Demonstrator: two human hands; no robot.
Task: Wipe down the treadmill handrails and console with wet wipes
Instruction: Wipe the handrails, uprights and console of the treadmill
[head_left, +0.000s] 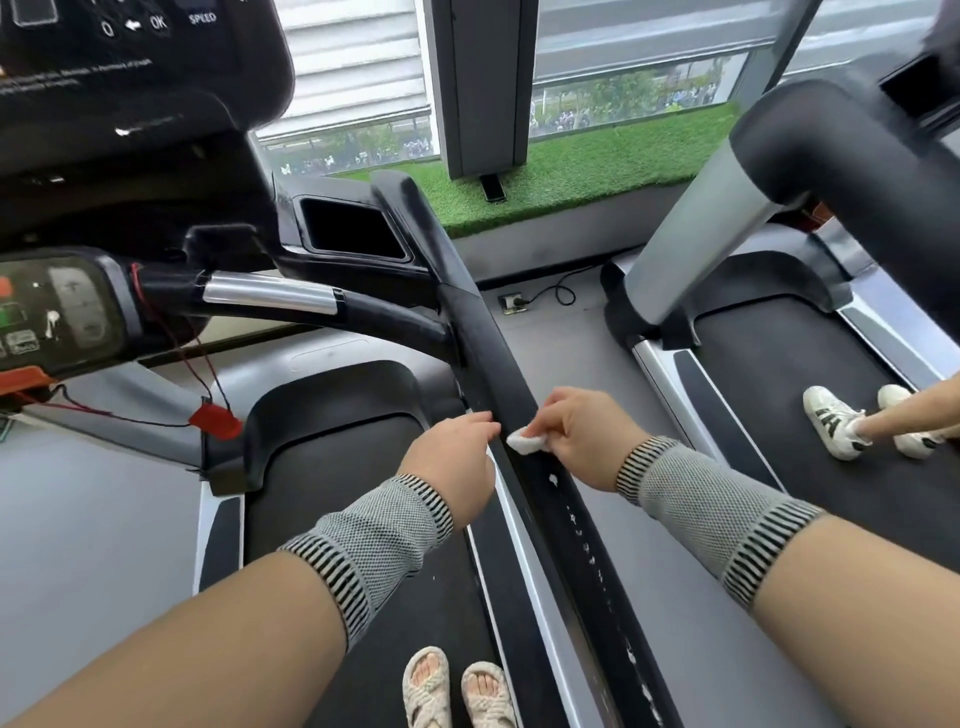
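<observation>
The treadmill's long black right handrail (485, 358) runs from the console down to the bottom right. My right hand (582, 434) pinches a small crumpled white wet wipe (527, 441) and presses it on the rail's top. My left hand (452, 457) rests against the rail's left side, fingers fairly straight. White specks of wipe residue dot the rail below the wipe. The black console (130, 78) fills the upper left, with a lower control panel (57, 312) and a chrome front grip bar (270, 296).
A red safety clip (215, 422) hangs on a red cord by the panel. My sandalled feet (457, 691) stand on the belt. A second treadmill (779, 364) stands at right, with another person's white sneakers (836, 422) on it. A green turf ledge (571, 171) lies ahead.
</observation>
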